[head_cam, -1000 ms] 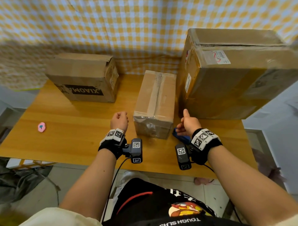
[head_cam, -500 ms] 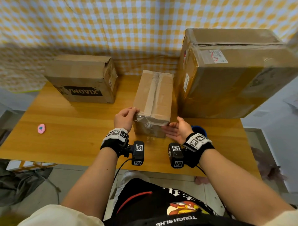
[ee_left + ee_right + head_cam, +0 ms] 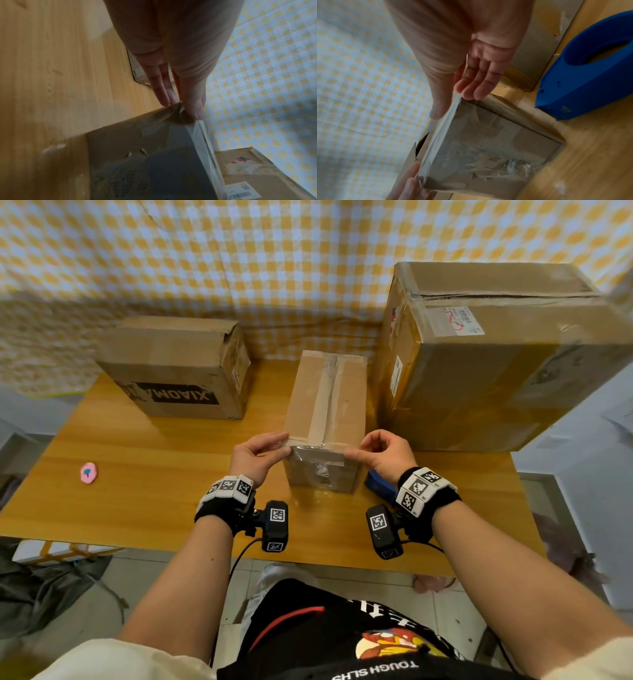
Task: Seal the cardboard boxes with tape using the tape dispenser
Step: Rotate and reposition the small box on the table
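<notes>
The narrow cardboard box [image 3: 327, 419] stands near the middle of the table's [image 3: 137, 501] front half, between the XIAOMI-printed box [image 3: 178, 368] toward the back left corner and the large box [image 3: 496, 354] at the right edge. A strip of clear tape [image 3: 325, 392] already runs along its top seam and down the near face. The left hand [image 3: 255, 455] pinches the box's near top-left corner between thumb and fingers, where the tape looks crumpled in the left wrist view. The right hand [image 3: 385, 455] pinches the near top-right corner the same way, its thumb on top and fingers on the front face. The blue tape dispenser [image 3: 589, 70] rests on the table just beside the box's right side, held by neither hand. This box seems nearly sealed, with only the tape ends being pressed down. Whether the other two boxes need fresh tape cannot be told; both carry old tape.
</notes>
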